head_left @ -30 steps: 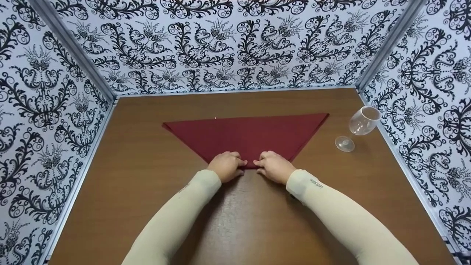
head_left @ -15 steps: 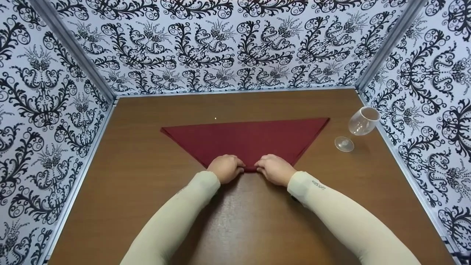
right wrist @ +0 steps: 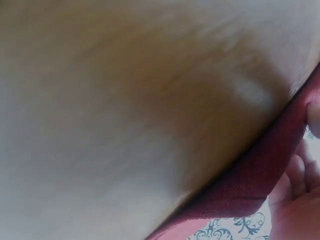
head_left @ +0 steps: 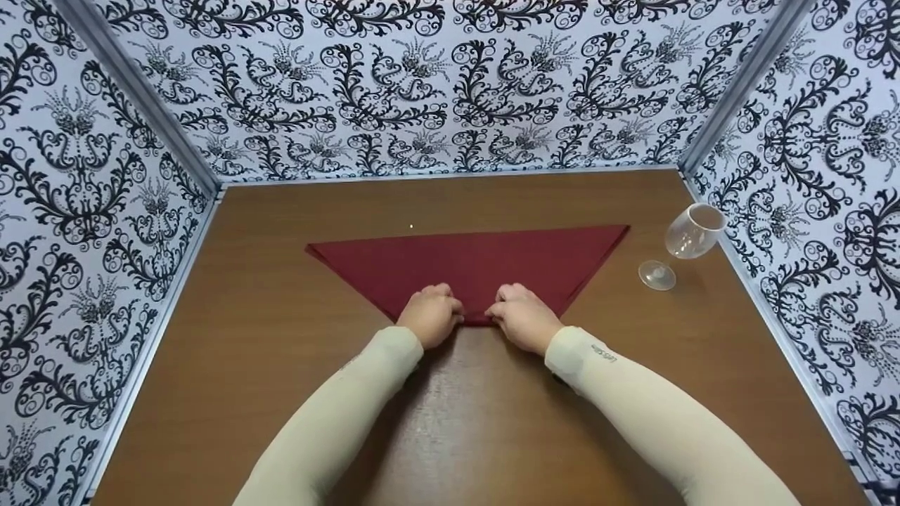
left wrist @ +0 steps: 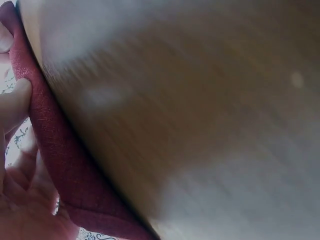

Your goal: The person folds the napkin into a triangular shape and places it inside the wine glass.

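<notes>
A dark red cloth napkin [head_left: 467,263] lies on the table, its long straight edge at the back and its sides narrowing to a short rolled edge [head_left: 478,320] near the person. My left hand [head_left: 429,318] grips the left part of that roll, fingers bent over it. Opposite, my right hand [head_left: 524,320] holds the right part the same way, with a short stretch of roll showing between them. In the left wrist view the thumb [left wrist: 19,102] presses on the rolled cloth [left wrist: 60,140]. The right wrist view shows the roll [right wrist: 250,175] with fingers [right wrist: 295,175] behind it.
A clear stemmed wine glass [head_left: 692,235] stands upright at the right of the brown wooden table [head_left: 450,436]. White walls [head_left: 394,84] with black scroll patterns enclose the back and both sides. A tiny pale speck [head_left: 411,226] lies behind the napkin.
The napkin's back edge has slid slightly toward the person since the first frame. The fingers have shifted forward a little over the rolled edge since half a second ago. The glass stays put.
</notes>
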Tool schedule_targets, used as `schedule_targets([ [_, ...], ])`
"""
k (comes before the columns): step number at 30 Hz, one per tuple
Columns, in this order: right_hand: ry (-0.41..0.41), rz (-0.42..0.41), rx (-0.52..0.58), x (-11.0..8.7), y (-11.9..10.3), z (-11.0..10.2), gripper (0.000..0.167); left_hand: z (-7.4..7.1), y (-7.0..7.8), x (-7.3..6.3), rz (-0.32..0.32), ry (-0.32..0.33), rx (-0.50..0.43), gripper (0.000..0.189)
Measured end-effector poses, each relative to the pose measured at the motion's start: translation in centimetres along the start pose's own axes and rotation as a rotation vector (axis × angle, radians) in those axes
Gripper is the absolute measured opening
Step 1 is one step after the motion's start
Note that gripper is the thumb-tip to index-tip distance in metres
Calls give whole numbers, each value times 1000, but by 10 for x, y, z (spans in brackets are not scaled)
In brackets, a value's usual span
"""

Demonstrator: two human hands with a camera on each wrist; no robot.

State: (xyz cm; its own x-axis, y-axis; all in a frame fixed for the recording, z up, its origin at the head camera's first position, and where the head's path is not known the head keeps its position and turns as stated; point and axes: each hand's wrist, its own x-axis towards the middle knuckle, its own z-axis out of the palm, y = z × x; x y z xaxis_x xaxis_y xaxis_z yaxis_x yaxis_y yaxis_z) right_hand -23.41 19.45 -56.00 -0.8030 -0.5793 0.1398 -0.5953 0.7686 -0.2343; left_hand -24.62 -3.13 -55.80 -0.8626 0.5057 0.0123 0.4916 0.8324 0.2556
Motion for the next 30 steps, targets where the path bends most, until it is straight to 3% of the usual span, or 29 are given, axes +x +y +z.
schedule_targets([
  [6,-21,-49,2,-2,0,-1,27,-4,1,-1,13,-27,21,20],
  [11,-18,-93,16,-5,3,-1,31,-5,-3,-5,97,1,118,32],
  [15,0,-130,2,-7,5,-1,32,-9,-5,-8,146,-31,179,33],
  [21,-12,-106,-16,-5,4,0,36,-9,-6,-8,153,-78,164,32],
  [30,-67,-56,-38,0,1,-1,29,-9,-4,-5,121,-75,152,28],
])
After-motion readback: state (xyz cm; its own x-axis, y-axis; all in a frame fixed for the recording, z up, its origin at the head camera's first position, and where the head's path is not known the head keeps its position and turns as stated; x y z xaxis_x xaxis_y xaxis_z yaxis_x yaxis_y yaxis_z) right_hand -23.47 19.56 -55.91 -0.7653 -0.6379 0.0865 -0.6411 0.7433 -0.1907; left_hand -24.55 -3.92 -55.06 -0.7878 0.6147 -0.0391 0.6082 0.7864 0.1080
